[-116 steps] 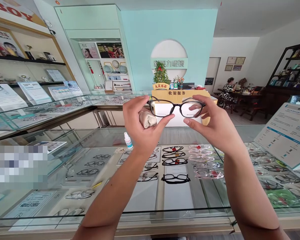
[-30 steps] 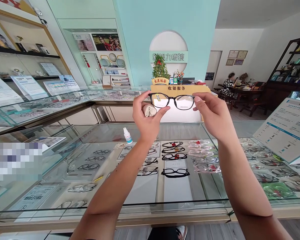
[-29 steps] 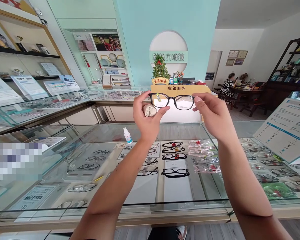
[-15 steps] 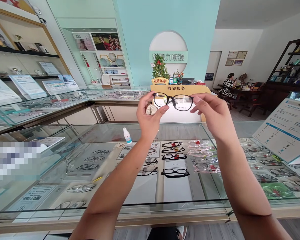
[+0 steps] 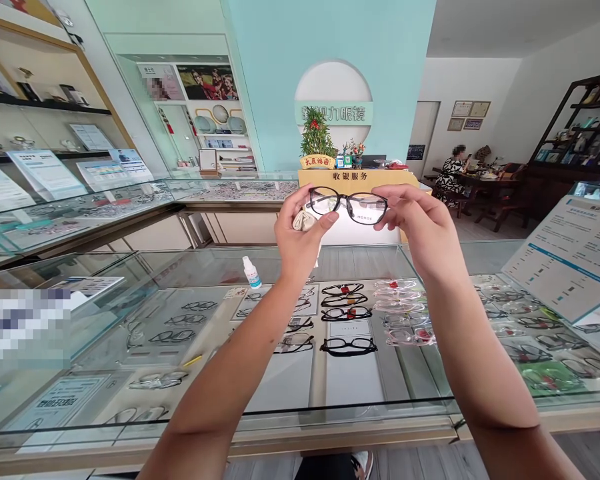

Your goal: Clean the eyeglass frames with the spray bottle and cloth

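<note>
Above the counter [image 5: 350,437] I hold the glasses [image 5: 345,197] by both ends, left hand [image 5: 303,245] pinching while curled around a rolled cloth [image 5: 303,221] (a crowded grip), right hand [image 5: 424,225] closed on the other, so a straying left thumb [image 5: 329,221] could smudge a lens [image 5: 324,200].

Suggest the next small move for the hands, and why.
I'd probably ease the beige cloth onto the left lens of the black-framed eyeglasses. The cloth is bunched in the left hand, close to that lens, and the right hand grips the frame's opposite end, so it could likely steady them.
</note>
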`<state>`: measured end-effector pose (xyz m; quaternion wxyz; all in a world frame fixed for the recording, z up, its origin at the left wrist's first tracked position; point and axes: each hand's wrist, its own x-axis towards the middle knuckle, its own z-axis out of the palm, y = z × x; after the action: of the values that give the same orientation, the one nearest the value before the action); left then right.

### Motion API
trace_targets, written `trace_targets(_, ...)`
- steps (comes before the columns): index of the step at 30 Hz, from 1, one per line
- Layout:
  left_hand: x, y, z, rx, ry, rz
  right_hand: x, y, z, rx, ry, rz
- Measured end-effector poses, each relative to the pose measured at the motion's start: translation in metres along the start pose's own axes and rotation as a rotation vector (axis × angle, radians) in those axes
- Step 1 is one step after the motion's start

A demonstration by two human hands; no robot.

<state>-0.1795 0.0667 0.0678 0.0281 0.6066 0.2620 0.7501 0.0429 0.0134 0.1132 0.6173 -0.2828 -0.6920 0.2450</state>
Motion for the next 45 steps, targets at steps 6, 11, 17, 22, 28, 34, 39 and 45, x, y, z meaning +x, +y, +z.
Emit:
trace_targets(6,0.002,0.002,-0.006,0.104,-0.033,0.065,0.005,0.005,-0.002,0.018,-0.01,0.017)
trace_targets(11,-0.005,0.013,-0.006,0.288,-0.053,0.18,0.006,0.005,-0.006,-0.124,0.025,-0.146)
trace_targets(17,-0.013,0.021,-0.002,0.315,-0.09,0.251,0.006,0.008,-0.004,-0.18,-0.111,-0.264)
trace_targets(22,-0.012,0.024,0.0,0.22,-0.128,0.194,0.01,0.014,-0.005,-0.136,-0.148,-0.188)
trace_targets(28,-0.004,0.031,-0.004,0.091,-0.267,0.066,0.013,0.014,-0.011,-0.015,-0.238,-0.02)
trace_targets(34,-0.001,0.03,-0.006,0.021,-0.312,0.044,0.015,0.014,-0.013,0.132,-0.317,0.096)
trace_targets(39,-0.001,0.026,-0.008,0.027,-0.315,0.032,0.014,0.012,-0.013,0.131,-0.315,0.091)
trace_targets(45,-0.003,0.029,-0.004,0.023,-0.268,0.014,0.015,0.016,-0.009,0.086,-0.244,0.091)
